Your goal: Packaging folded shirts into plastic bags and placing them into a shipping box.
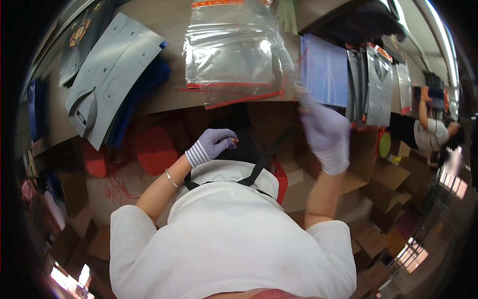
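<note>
My left hand (211, 145), in a striped knit glove, is curled shut against the top of my black apron (249, 154), below the table edge; I see nothing in it. My right hand (326, 134), also gloved and motion-blurred, is raised with fingers extended toward the table edge, just under a blue folded garment in a clear wrapper (324, 70). It holds nothing that I can see. A stack of clear plastic bags with red seal strips (234, 55) lies on the brown table (169, 22) straight ahead of me.
Grey cardboard shirt forms (107, 74) lie on dark blue fabric (147, 92) at the left. Bagged grey shirts (379, 84) sit at the right. Another person (430, 130) works at the far right. Cardboard boxes (383, 174) and a red stool (155, 149) stand below.
</note>
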The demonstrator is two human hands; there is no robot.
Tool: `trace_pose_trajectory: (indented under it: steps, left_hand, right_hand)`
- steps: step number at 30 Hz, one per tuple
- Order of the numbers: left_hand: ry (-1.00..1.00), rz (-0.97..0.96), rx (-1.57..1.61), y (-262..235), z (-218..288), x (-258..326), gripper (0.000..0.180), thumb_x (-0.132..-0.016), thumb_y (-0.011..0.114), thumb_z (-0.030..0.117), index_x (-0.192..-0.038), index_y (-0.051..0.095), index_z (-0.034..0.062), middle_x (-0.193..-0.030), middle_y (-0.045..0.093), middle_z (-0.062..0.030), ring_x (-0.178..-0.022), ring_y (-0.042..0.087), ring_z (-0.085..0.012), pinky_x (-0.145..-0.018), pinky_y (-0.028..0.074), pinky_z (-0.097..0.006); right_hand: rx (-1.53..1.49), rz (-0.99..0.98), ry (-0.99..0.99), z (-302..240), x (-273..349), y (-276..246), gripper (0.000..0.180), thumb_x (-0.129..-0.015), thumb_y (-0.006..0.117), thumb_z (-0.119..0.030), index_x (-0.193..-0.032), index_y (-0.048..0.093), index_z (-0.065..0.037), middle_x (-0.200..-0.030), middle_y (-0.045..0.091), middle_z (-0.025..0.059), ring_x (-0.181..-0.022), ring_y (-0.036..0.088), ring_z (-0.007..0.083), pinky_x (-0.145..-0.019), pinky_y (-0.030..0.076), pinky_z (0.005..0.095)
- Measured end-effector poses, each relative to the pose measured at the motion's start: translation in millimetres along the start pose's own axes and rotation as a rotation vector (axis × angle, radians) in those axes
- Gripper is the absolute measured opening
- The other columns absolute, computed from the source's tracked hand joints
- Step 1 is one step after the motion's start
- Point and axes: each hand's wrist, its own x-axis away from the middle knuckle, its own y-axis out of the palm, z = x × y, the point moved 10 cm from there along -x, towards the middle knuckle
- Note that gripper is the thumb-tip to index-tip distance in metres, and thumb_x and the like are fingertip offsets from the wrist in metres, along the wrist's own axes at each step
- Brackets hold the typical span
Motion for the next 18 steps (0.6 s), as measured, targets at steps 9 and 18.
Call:
trace_pose_trajectory:
  steps: [9,18]
  left_hand:
    - [0.061,0.147,-0.106,-11.9,10.6,-29.3,0.011,-0.083,0.05,-0.001,-0.09,0.057,-0.0053,-0.079,0.061,-0.0081,-0.073,0.06,-0.0124,-0.068,0.049,-0.024]
    - [0.334,0.229,-1.223,9.6,8.0,-174.5,0.025,-0.069,0.065,0.014,-0.09,0.054,0.0055,-0.078,0.053,-0.0103,-0.079,0.051,-0.0301,-0.075,0.044,-0.036]
  right_hand:
    - [-0.823,-0.086,0.723,173.3,108.0,201.4,0.014,-0.081,0.055,-0.011,-0.084,0.061,0.001,-0.068,0.062,0.0096,-0.058,0.06,0.0163,-0.055,0.049,0.028]
    - [-0.798,-0.16,1.707,369.3,184.9,168.0,0.063,-0.078,0.048,-0.059,-0.094,0.051,0.002,-0.079,0.063,0.0181,-0.059,0.062,0.0208,-0.043,0.045,0.0257]
